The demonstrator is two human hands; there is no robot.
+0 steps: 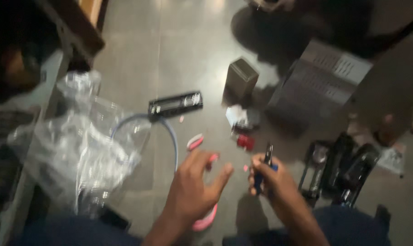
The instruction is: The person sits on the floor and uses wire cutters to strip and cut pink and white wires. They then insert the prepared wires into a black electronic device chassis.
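A dim grey tiled floor is strewn with parts. The right hand has its grip closed round blue-handled pliers. The left hand hangs with fingers spread and holds nothing, just above pink-handled cutters. Judging by this, tool work is under way; next the free hand needs a firm hold.

Pliers: dark metal jaws, blue handles, held upright, tip pointing up, handles enclosed in a fist above the grey floor. Pink cable: thin, curved, one end raised near spread fingers, the remainder looping down to the floor below; image blurred
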